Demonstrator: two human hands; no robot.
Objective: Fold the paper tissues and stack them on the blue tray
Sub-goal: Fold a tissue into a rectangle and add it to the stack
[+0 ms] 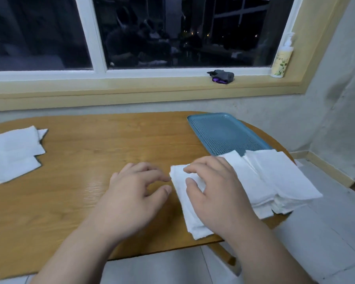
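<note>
A white paper tissue (190, 214) lies folded on the wooden table (86, 160) near its front edge. My right hand (215, 189) rests on top of it, fingers spread and pressing it flat. My left hand (135, 187) hovers just left of the tissue, fingers loosely curled, holding nothing. A thick stack of white tissues (275, 181) lies right of my right hand, overlapping the near edge of the blue tray (219, 132). The perforated tray holds nothing else. More white tissues (12, 152) lie spread at the table's far left.
The table's right end is rounded and the stack overhangs it slightly. A window sill behind the table carries a dark grey and purple object (221, 76) and a pump bottle (281, 58). A white tiled floor (326, 232) shows to the right and below.
</note>
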